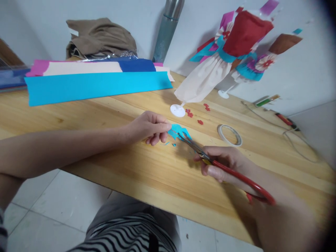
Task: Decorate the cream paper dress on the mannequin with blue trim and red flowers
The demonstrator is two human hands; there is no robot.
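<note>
My left hand [157, 128] is pinched closed at the left side of a small cut piece of blue paper [178, 131]. Red-handled scissors [243, 179] lie in my right hand [223, 162], whose fingers are wrapped round them near the pivot. The scissor blades point left, and their tips are at the blue piece, slightly apart. Small blue scraps [174, 145] are on the wooden table just below the piece. Whether the paper is between the blades is too small to tell.
Behind my hands stand a doll-size dress on a white stand [177, 110] and a smaller one [224, 94]. Red paper bits [200, 122], a tape roll [230, 135], long blue paper [99, 87], a bottle [165, 36], brown cloth [105, 36] and a cable [296, 148] surround them.
</note>
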